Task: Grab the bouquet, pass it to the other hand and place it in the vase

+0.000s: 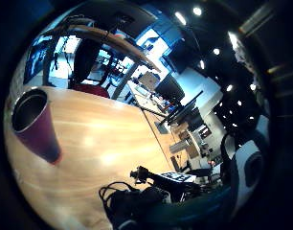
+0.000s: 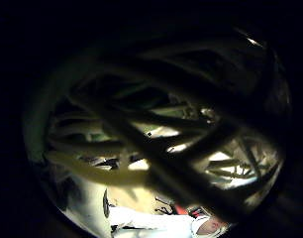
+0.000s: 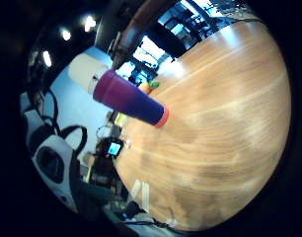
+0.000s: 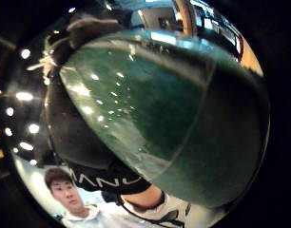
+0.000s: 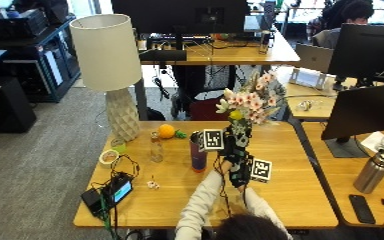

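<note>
While both hands grasp the bouquet upright, a tapered purple vase stands beside.

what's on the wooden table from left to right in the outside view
black device with a lit screen → roll of tape → clear bottle → orange fruit → purple tumbler vase → pink and cream bouquet

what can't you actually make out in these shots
- Which hand holds the bouquet: in the outside view both gloved hands bunch together at its stems, under marker cubes.
- The left hand's fingers: its thumb side view shows only dark stems close to the palm.
- The bouquet's lower end: the right thumb side view is filled by a green surface.
- The inside of the purple vase: too small in the outside view.
</note>
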{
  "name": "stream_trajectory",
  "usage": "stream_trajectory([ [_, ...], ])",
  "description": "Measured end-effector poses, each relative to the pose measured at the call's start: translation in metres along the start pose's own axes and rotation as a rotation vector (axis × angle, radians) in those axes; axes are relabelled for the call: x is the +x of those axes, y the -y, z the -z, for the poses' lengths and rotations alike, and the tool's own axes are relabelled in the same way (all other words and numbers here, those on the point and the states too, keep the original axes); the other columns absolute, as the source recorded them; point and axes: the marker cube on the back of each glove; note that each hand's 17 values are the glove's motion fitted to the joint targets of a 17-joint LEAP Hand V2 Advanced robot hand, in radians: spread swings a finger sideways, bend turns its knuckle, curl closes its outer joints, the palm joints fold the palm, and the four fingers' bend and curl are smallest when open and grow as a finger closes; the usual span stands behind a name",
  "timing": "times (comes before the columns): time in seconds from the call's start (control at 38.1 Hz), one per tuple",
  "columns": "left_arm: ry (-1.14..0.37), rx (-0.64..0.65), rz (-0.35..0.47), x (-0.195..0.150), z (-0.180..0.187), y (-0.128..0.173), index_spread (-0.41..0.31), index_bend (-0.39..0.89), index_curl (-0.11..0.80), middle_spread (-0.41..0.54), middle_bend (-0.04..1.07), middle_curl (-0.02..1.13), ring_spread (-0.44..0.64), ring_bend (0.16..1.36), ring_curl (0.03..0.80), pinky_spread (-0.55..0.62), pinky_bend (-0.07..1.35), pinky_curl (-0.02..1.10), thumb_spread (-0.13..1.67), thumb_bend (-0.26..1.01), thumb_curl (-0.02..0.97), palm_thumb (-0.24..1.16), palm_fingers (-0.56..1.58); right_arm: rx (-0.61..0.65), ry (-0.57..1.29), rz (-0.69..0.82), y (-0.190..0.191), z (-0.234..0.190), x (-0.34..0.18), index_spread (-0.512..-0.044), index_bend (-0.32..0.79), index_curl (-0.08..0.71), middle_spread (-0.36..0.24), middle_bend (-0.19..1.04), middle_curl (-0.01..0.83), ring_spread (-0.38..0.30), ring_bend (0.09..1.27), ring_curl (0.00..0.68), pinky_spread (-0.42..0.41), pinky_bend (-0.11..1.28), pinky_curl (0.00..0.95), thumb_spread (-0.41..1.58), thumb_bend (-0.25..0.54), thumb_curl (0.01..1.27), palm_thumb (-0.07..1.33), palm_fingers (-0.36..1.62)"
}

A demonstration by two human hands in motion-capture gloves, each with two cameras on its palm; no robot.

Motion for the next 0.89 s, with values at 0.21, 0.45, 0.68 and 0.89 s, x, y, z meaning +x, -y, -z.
stream_trajectory([
  [0.21, 0.015, 0.123, -0.099, 0.031, 0.051, 0.056, -0.305, 0.31, 0.428, -0.345, 0.73, 0.53, -0.38, 0.76, 0.456, -0.42, 0.55, 0.43, 0.89, 0.03, 0.464, 0.68, 1.49, -0.15, 0.155, 0.053, 0.004, 0.006, 0.037, -0.184, 0.16, 0.516, -0.117, 0.67, 0.55, -0.163, 0.87, 0.495, -0.232, 0.71, 0.463, 0.84, -0.074, 0.54, 0.83, 1.04],
  [0.45, -0.001, 0.311, -0.208, 0.057, 0.119, 0.128, -0.318, 0.32, 0.471, -0.367, 0.78, 0.56, -0.39, 0.81, 0.475, -0.44, 0.6, 0.45, 0.79, -0.01, 0.528, 0.74, 1.44, -0.103, 0.128, -0.065, 0.01, 0.039, 0.06, -0.188, 0.1, 0.435, -0.082, 0.56, 0.499, -0.13, 0.72, 0.433, -0.131, 0.55, 0.402, 0.99, -0.035, 0.49, 0.7, 1.04],
  [0.68, 0.172, 0.398, -0.141, -0.014, 0.141, 0.153, -0.323, 0.33, 0.504, -0.376, 0.8, 0.56, -0.39, 0.82, 0.479, -0.43, 0.62, 0.46, 0.74, -0.03, 0.57, 0.75, 1.41, -0.078, 0.087, 0.157, 0.02, 0.057, 0.076, -0.191, 0.11, 0.397, -0.074, 0.5, 0.48, -0.126, 0.66, 0.42, -0.081, 0.45, 0.371, 1.06, -0.021, 0.47, 0.69, 1.09],
  [0.89, 0.158, 0.412, -0.005, -0.07, 0.143, 0.143, -0.325, 0.32, 0.523, -0.375, 0.8, 0.56, -0.39, 0.82, 0.478, -0.43, 0.63, 0.46, 0.71, -0.03, 0.6, 0.76, 1.4, -0.079, -0.015, 0.068, 0.008, 0.072, 0.047, -0.185, 0.11, 0.37, -0.072, 0.47, 0.473, -0.126, 0.62, 0.418, -0.062, 0.4, 0.359, 1.08, -0.021, 0.46, 0.7, 1.11],
])
